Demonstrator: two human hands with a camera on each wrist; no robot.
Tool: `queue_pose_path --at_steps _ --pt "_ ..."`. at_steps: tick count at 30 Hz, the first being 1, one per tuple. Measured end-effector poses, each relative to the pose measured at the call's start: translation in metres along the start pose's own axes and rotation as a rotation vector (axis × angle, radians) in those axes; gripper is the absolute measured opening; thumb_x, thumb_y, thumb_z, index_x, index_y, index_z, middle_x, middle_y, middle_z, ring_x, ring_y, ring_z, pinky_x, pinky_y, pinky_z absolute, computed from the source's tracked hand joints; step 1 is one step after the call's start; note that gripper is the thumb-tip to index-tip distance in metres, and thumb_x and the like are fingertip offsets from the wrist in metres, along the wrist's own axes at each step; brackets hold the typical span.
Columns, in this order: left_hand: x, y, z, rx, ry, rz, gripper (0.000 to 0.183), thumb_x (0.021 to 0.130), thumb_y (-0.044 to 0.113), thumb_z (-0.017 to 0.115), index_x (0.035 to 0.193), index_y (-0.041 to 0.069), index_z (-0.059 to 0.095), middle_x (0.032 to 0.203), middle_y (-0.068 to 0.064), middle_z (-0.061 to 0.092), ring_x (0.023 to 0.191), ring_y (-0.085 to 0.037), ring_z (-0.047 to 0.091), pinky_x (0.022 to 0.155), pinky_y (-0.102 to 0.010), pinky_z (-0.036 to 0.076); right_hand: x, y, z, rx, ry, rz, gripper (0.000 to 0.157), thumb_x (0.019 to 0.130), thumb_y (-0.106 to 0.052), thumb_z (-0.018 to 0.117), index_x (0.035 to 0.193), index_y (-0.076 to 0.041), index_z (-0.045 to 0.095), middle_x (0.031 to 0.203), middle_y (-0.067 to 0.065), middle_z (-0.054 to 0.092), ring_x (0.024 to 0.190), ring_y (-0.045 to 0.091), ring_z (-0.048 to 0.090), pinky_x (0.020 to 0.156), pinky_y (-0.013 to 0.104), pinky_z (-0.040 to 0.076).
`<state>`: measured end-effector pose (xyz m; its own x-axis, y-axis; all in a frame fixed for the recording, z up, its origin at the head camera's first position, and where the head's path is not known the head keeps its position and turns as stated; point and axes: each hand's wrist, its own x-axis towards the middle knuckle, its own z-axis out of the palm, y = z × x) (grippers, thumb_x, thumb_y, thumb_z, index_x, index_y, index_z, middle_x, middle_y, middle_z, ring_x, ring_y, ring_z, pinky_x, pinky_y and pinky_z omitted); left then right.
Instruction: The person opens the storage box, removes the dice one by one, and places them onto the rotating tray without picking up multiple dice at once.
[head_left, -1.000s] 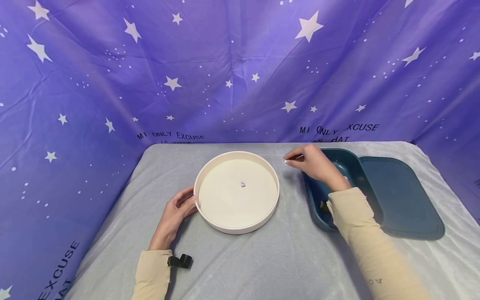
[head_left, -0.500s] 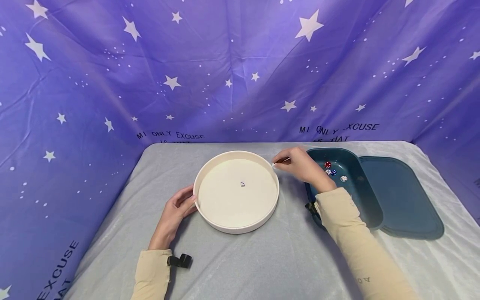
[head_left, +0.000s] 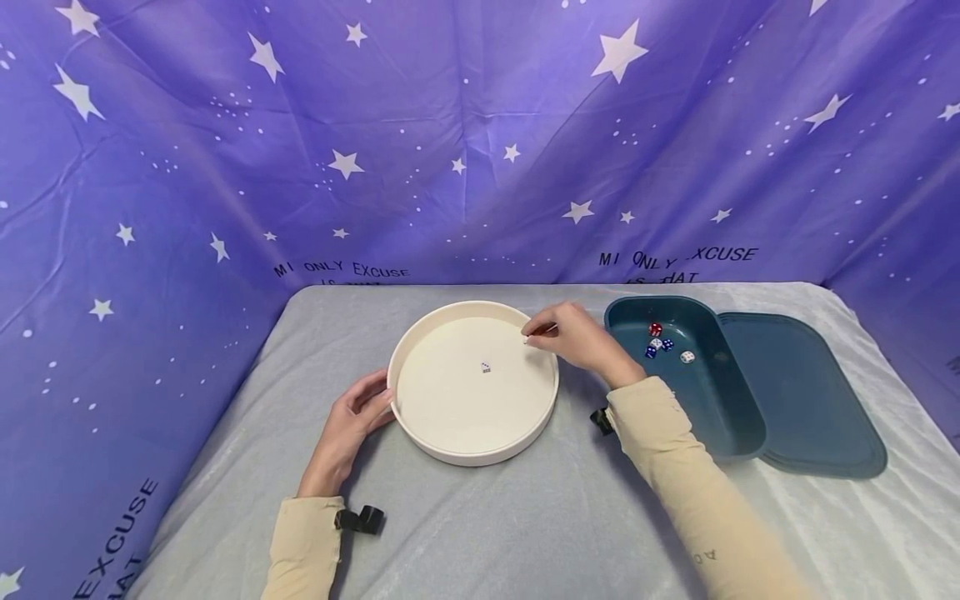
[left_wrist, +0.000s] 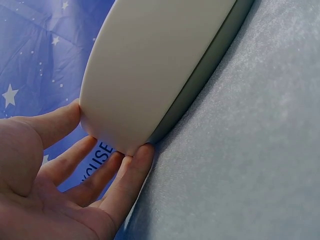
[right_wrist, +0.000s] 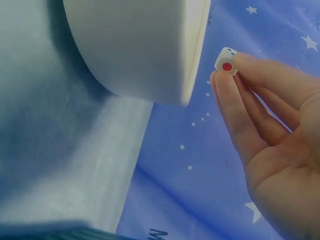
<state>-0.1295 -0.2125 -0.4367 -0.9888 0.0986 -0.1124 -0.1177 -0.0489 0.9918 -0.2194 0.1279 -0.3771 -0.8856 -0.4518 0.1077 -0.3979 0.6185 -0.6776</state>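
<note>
Between my right hand's (head_left: 581, 337) thumb and fingertips is a white die (right_wrist: 226, 62), pinched with a red pip showing in the right wrist view. That hand is over the right rim of a cream round tray (head_left: 476, 457). Another white die (head_left: 486, 367) lies near the middle of the tray floor. My left hand (head_left: 352, 421) grips the tray's left side; in the left wrist view, its thumb (left_wrist: 65, 120) is at the rim and its fingertips lie against the outer wall and lower edge.
A dark teal box (head_left: 720, 408) stands right of the tray, with several red, blue and white dice (head_left: 656, 330) in it. Its flat lid (head_left: 817, 400) lies against its right side. A starry purple cloth (head_left: 465, 125) hangs behind the grey-covered table (head_left: 480, 533).
My right hand has moved left with the die, from beside the box to over the tray's right rim, uncovering the dice in the box. The left hand and tray have stayed put.
</note>
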Motion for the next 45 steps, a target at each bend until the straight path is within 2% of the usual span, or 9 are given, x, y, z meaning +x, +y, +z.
queue_pose_path --at_steps 10,15,23,35,45 --pt "0.000 -0.001 -0.001 0.009 -0.004 0.003 0.050 0.091 0.009 0.058 0.136 -0.001 0.039 0.136 -0.020 0.041 0.121 -0.038 0.043 0.091 -0.037 0.049 0.007 0.002 0.019 0.009 -0.056 -0.011 0.014 0.082 -0.002 0.067 0.095 0.000 0.071 0.091 0.007 0.069 0.085 0.018 0.062 0.076 0.030 0.054" --pt "-0.001 0.000 -0.001 0.017 -0.012 0.006 0.050 0.092 0.010 0.057 0.137 -0.001 0.038 0.137 -0.021 0.039 0.122 -0.038 0.042 0.091 -0.037 0.049 0.011 0.004 0.029 0.004 -0.085 0.011 0.014 0.082 -0.002 0.067 0.095 0.000 0.071 0.092 0.007 0.069 0.087 0.019 0.062 0.079 0.030 0.053" --pt "-0.002 -0.001 -0.001 0.013 -0.010 0.004 0.050 0.091 0.011 0.058 0.136 0.000 0.039 0.136 -0.020 0.040 0.121 -0.036 0.044 0.092 -0.039 0.049 0.013 0.005 0.040 -0.007 -0.087 0.019 0.013 0.081 -0.003 0.069 0.093 -0.002 0.072 0.091 0.006 0.069 0.086 0.018 0.062 0.077 0.030 0.053" --pt "-0.003 0.002 -0.001 0.019 -0.007 0.000 0.050 0.091 0.011 0.059 0.136 0.000 0.039 0.136 -0.020 0.040 0.121 -0.037 0.044 0.092 -0.038 0.049 0.019 0.004 0.047 -0.011 -0.095 0.027 0.013 0.080 -0.003 0.070 0.093 -0.003 0.072 0.090 0.005 0.069 0.084 0.016 0.062 0.075 0.027 0.053" --pt "-0.002 0.001 -0.002 0.027 -0.012 0.006 0.050 0.091 0.011 0.058 0.136 -0.001 0.039 0.136 -0.022 0.040 0.120 -0.037 0.044 0.091 -0.038 0.049 0.021 0.003 0.046 -0.014 -0.106 0.029 0.014 0.080 -0.001 0.068 0.094 -0.002 0.071 0.089 0.006 0.069 0.083 0.016 0.062 0.076 0.026 0.054"
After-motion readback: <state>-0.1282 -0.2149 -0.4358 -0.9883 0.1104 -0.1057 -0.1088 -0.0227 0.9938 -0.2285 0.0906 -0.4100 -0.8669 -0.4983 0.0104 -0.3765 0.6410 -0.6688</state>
